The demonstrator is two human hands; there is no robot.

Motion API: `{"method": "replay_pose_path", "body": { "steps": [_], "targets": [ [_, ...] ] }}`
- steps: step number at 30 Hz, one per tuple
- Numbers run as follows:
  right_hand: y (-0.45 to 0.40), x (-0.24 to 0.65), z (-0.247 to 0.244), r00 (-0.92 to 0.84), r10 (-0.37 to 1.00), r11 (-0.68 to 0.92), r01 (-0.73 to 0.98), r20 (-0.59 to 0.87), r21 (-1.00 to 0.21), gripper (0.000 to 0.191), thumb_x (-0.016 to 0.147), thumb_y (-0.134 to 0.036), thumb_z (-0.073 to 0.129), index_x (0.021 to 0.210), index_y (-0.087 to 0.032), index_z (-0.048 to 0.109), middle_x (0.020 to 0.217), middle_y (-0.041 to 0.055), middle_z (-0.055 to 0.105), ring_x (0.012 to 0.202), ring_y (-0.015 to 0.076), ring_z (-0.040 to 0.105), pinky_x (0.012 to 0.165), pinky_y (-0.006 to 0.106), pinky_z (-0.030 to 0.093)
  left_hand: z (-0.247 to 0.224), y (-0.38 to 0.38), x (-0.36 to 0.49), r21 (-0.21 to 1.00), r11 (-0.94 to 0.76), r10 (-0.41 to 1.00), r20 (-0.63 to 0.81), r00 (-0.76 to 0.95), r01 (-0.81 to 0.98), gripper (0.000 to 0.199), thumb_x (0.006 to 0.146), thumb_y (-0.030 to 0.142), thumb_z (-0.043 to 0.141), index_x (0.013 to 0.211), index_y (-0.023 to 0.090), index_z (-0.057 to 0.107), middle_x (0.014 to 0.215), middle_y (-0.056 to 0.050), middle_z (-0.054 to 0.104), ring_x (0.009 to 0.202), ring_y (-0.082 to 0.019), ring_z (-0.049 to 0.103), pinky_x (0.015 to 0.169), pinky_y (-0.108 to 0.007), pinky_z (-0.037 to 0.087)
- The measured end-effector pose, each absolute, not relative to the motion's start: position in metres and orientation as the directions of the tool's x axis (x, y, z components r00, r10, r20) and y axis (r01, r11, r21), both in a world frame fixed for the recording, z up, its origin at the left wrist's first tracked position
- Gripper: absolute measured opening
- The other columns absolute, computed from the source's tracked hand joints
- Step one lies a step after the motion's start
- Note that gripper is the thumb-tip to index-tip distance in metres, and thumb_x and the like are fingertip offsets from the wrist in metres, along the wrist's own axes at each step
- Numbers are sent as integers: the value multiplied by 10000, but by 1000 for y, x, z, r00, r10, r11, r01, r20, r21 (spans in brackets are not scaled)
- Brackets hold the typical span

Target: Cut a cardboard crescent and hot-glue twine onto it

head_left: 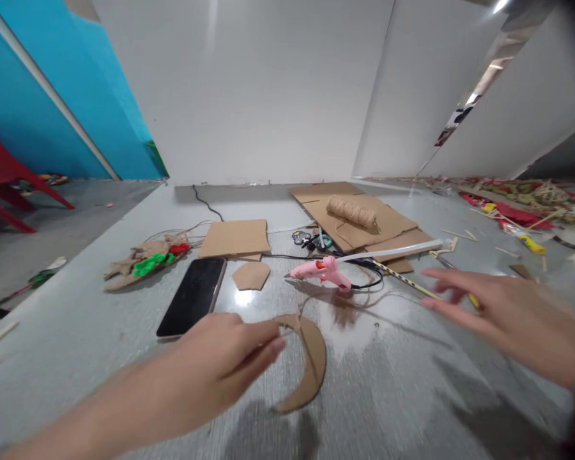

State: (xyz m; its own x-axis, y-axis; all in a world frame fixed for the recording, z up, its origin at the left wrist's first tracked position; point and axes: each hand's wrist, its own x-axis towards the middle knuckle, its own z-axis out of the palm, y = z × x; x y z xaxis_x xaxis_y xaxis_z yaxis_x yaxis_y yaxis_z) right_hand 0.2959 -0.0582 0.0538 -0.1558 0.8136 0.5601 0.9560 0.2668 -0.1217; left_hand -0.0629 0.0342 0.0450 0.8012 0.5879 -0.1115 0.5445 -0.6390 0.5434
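Observation:
My left hand [225, 358], its fingers pinched together, is at the upper tip of a crescent-shaped cardboard cutout [315, 358]. A strand of twine [301, 319] runs over the crescent's top and loops off to the right. To the right, my right hand [503, 313] hovers, slightly blurred, with fingers apart and nothing seen in them. Close to its fingertips lies a patterned pencil [405, 278]. Beyond the crescent rests a pink hot glue gun [323, 273], with a long glue stick [393, 249] out of its back. A cardboard hexagon [252, 276] lies left of the glue gun.
A black phone [194, 297] lies on the grey surface, near a twine-covered piece with green and red decoration [148, 262]. Further back are a cardboard rectangle [234, 237], scissors [323, 241] and a twine roll [352, 212] on cardboard sheets [311, 195]. Scraps [522, 214] lie right.

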Motion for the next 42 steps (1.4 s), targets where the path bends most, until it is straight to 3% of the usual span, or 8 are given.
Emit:
{"method": "replay_pose_path", "body": {
  "steps": [4, 7, 10, 17, 22, 29, 35, 42],
  "targets": [
    [-28, 198, 55, -500, 807, 586, 747, 315, -315, 726, 791, -483, 714, 1417, -272, 415, 1296, 105, 613, 1078, 276, 638, 826, 381, 539, 60, 32, -39, 546, -739, 465, -10, 885, 395, 396, 992, 419, 324, 770, 228, 590, 574, 22, 491, 515, -124, 457, 494, -264, 269],
    [-8, 163, 44, -511, 818, 549, 552, 266, -627, 553, 869, -358, 652, 1369, -257, 438, 1106, 56, 676, 930, 180, 663, 742, 272, 534, 64, 40, -28, 583, -731, 467, 50, 883, 353, 354, 994, 352, 333, 783, 226, 588, 635, 18, 547, 547, -126, 463, 516, -264, 283],
    [7, 161, 29, -459, 869, 422, 499, 182, -757, 269, 940, -328, 557, 1191, -231, 552, 880, 5, 667, 696, 117, 613, 595, 223, 473, 54, 51, -32, 653, -656, 504, 6, 864, 378, 273, 994, 358, 348, 938, 236, 586, 700, 25, 583, 576, -125, 480, 538, -256, 306],
    [26, 182, -4, -490, 841, 532, 668, 230, -520, 272, 976, -304, 501, 764, -186, 623, 681, -17, 604, 637, 120, 533, 682, 278, 409, 23, 78, -52, 669, -544, 563, -157, 812, 507, 258, 973, 352, 366, 1023, 224, 584, 680, 25, 552, 627, -138, 520, 575, -242, 355],
    [30, 186, -20, -465, 862, 499, 708, 203, -499, 240, 968, -262, 508, 762, -191, 608, 723, -17, 639, 657, 123, 555, 685, 281, 400, 5, 92, -59, 708, -526, 510, -182, 841, 471, 189, 927, 222, 429, 919, 207, 618, 815, -3, 647, 712, -134, 570, 672, -243, 425],
    [38, 177, -21, -443, 865, 499, 721, 234, -480, 196, 958, -258, 532, 805, -190, 635, 759, -4, 669, 713, 145, 586, 736, 308, 403, -16, 97, -65, 658, -597, 583, -36, 811, 459, 301, 980, 332, 386, 1000, 220, 665, 1154, -68, 605, 1099, -210, 542, 950, -351, 407],
    [42, 173, -23, -427, 868, 495, 718, 253, -489, 229, 962, -254, 516, 788, -177, 644, 759, 7, 670, 702, 141, 582, 710, 293, 408, -17, 98, -57, 737, -467, 554, -188, 811, 489, 301, 980, 353, 411, 919, 190, 657, 838, -14, 674, 784, -153, 597, 711, -272, 427],
    [43, 170, -33, -390, 884, 466, 756, 256, -459, 218, 943, -250, 548, 755, -177, 633, 742, 10, 663, 712, 158, 582, 715, 310, 400, -16, 95, -52, 769, -382, 563, -246, 789, 513, 204, 924, 303, 504, 874, 188, 665, 781, 2, 668, 723, -136, 584, 665, -246, 417]
  ]
}}
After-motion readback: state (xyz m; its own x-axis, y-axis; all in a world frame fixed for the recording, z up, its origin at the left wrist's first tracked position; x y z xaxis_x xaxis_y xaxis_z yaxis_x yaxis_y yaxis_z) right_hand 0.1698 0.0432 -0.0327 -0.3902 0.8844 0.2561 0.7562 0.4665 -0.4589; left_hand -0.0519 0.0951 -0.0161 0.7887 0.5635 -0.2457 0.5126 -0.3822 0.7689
